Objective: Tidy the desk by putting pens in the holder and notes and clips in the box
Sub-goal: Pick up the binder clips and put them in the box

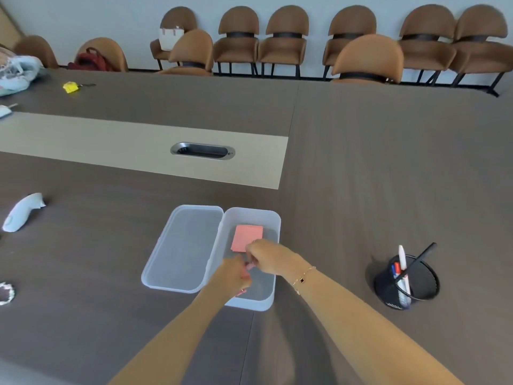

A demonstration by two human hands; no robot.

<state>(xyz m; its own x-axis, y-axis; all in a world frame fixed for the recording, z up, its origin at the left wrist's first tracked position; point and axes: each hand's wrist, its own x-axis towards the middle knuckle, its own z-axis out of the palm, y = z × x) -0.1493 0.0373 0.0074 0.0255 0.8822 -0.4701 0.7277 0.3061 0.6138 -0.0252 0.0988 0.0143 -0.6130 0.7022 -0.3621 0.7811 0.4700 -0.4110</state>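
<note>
A translucent plastic box [270, 218] stands open on the brown desk, its lid [183, 248] lying flat to its left. A pink pad of notes [247, 237] rests in the far end of the box. Both hands are over the box's near half. My left hand [234, 275] and my right hand [263, 258] are closed together on small pink clips [249, 265], mostly hidden by the fingers. A black mesh pen holder [406, 284] to the right holds several pens.
A white curved object [23, 211] lies at the left, a beaded bracelet [7, 293] at the left edge. A yellow item [70, 86] and cloth sit far left. A cable slot [202, 150] is in the beige strip. Brown chairs line the wall.
</note>
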